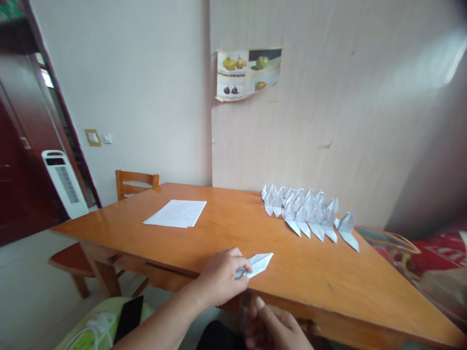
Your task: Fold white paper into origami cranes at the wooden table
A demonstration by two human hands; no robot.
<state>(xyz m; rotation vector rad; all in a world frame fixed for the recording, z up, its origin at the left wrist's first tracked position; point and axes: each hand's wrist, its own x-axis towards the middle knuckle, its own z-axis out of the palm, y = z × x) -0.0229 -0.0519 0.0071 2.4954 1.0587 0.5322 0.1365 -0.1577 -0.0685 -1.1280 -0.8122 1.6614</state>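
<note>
Near the front edge of the wooden table, my left hand [226, 278] pinches a folded piece of white paper [260, 263] between thumb and fingers. The paper is narrow and comes to a point on its right side; its left part is hidden under the fingers. Lower down, just off the table edge, is my right hand [274, 324], slightly blurred. Its fingers are curled in and its thumb points up, with nothing visible in it. Several folded paper pieces with upright points [310, 214] stand in rows at the back right of the table.
A stack of lined paper sheets [177, 214] lies on the left of the table [226, 228]. A wooden chair [136, 180] stands behind, a stool [73, 257] at left. A green surface [98, 311] with a white cable is below left; bags [434, 257] are at right.
</note>
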